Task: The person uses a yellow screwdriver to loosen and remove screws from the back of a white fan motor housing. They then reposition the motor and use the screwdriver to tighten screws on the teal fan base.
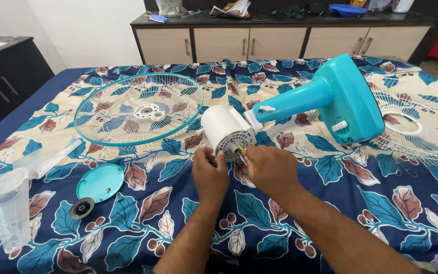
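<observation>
colours on the bed

i see a white motor housing on a turquoise fan stand. the bedsheet is navy with teal, white and rust-brown leaves. one wire grille has a turquoise rim; the other grille is white. a turquoise round cap lies near clear translucent blades.

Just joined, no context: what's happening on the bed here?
A person has a table fan in pieces on a leaf-print bedsheet. Both hands are at the front of the white motor housing: the left hand steadies it, and the right hand holds a small tool at the shaft. The teal stand lies tipped over. The wire grille, clear blade and teal cap lie apart.
</observation>
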